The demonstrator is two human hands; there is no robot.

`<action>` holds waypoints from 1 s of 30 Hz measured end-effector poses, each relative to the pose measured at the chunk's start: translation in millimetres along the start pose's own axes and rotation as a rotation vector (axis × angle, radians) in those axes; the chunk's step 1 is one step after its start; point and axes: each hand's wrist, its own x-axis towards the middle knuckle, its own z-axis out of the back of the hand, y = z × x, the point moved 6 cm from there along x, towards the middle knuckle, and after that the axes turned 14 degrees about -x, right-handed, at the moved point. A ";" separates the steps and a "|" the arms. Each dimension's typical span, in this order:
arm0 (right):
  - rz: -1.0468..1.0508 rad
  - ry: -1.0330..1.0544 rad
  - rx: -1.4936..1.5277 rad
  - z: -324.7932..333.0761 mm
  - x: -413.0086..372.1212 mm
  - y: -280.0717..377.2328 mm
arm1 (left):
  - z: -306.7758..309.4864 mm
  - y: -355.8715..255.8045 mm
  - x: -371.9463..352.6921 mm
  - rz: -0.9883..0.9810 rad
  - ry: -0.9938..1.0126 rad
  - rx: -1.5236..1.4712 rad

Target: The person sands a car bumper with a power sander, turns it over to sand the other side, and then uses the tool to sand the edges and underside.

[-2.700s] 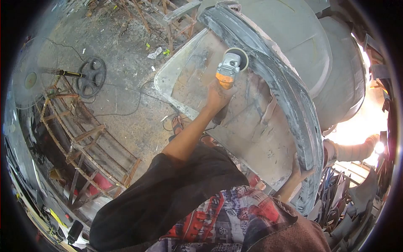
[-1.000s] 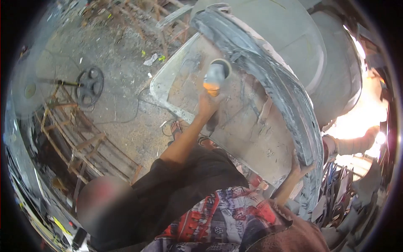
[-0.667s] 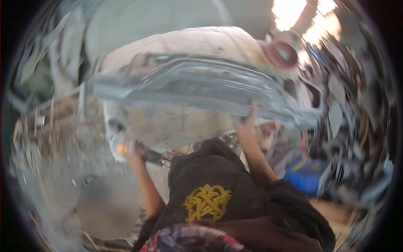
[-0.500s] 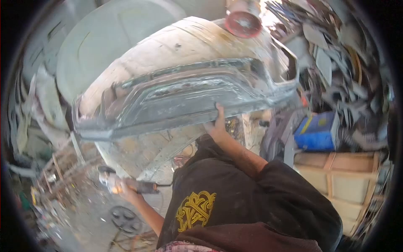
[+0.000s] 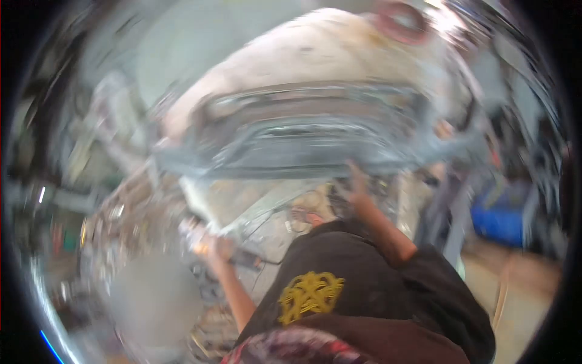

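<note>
A large grey and whitish bumper-like panel (image 5: 303,148) spans the upper middle of the blurred head view. My right hand (image 5: 359,188) is at its lower edge, with a finger or thumb against the panel and the other fingers hidden or blurred. Lower left, my left hand (image 5: 217,247) is wrapped round a power tool (image 5: 245,258) with an orange and dark body, apart from the panel. From the tool's rear a dark cord runs toward my shirt.
A red-rimmed round object (image 5: 401,23) sits at the panel's top. A blue box (image 5: 498,218) lies at the right above a wooden frame (image 5: 503,285). Scrap parts crowd both sides. At the lower left is a blurred round patch.
The view has swung, so the panel, both hands and the tool appear further right. My left hand still holds the tool, and my right hand remains at the panel's lower edge.
</note>
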 end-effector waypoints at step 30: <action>-1.099 -0.587 1.680 104.6 25.6 -281.7 | -20.6 -29.8 -244.0 -0.069 -0.091 0.055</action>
